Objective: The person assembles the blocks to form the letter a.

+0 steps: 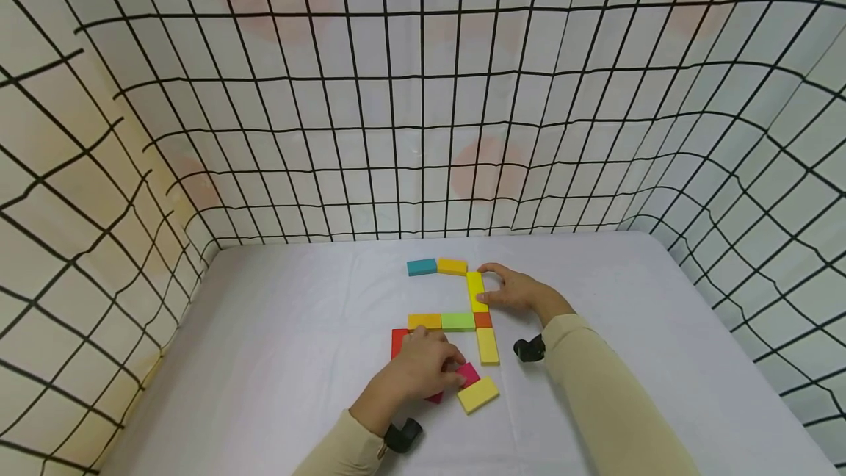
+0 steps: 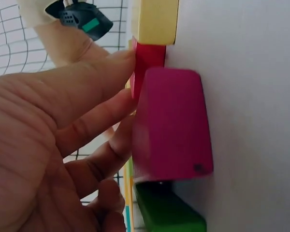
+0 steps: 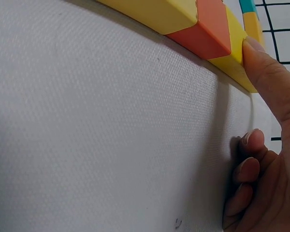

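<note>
My left hand (image 1: 423,366) pinches a crimson block (image 1: 470,374) between thumb and forefinger. One end of that block meets a pale yellow block (image 1: 479,395). A magenta block (image 2: 176,125) and a green block (image 2: 171,210) stand close by my left fingers; from the head, that hand hides the green one. My right hand (image 1: 522,292) holds a bright yellow block (image 1: 475,291), thumb on its side and forefinger near its far end. Its other fingers curl beside the table in the right wrist view. An orange-red block (image 1: 483,319) adjoins the yellow one's near end.
A teal block (image 1: 421,267) and an amber block (image 1: 452,267) form the far row. Orange (image 1: 424,321) and lime (image 1: 458,322) blocks lead to the orange-red one, with another yellow block (image 1: 487,346) below. A red block (image 1: 399,342) lies left. Black wire mesh (image 1: 423,131) surrounds the white table (image 1: 277,344).
</note>
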The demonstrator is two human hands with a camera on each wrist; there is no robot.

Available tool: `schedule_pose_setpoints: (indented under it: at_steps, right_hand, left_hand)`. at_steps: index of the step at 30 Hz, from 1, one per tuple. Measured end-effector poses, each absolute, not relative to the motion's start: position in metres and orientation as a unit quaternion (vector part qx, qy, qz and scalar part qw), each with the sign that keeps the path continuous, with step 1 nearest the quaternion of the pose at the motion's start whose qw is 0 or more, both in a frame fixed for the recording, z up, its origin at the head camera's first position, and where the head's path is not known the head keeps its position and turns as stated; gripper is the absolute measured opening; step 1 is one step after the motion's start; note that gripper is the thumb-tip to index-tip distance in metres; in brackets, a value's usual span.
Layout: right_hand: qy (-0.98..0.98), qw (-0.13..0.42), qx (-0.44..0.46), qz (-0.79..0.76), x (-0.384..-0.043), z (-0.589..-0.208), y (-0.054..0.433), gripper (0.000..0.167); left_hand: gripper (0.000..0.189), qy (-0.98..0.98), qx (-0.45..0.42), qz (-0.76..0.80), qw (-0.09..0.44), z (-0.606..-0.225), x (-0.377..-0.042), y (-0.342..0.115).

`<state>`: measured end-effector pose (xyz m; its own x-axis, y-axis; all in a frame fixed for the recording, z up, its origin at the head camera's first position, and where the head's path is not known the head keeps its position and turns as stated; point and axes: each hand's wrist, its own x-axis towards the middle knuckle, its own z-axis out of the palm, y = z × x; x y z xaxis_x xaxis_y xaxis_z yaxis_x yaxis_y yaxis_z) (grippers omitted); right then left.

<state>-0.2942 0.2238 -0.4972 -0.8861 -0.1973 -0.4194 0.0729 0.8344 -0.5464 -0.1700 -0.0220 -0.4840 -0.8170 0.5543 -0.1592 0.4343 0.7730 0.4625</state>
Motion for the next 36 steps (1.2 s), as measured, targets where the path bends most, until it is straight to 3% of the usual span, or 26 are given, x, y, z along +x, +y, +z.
schedule_pose_setpoints:
  at_steps: [36]
  right_hand:
    - [0.931, 0.235, -0.023, -0.278, -0.293, -0.495, 0.222, 0.073]
  left_hand:
    - [0.030, 0.943, 0.257, 0.197, 0.072, -0.496, -0.158, 0.001]
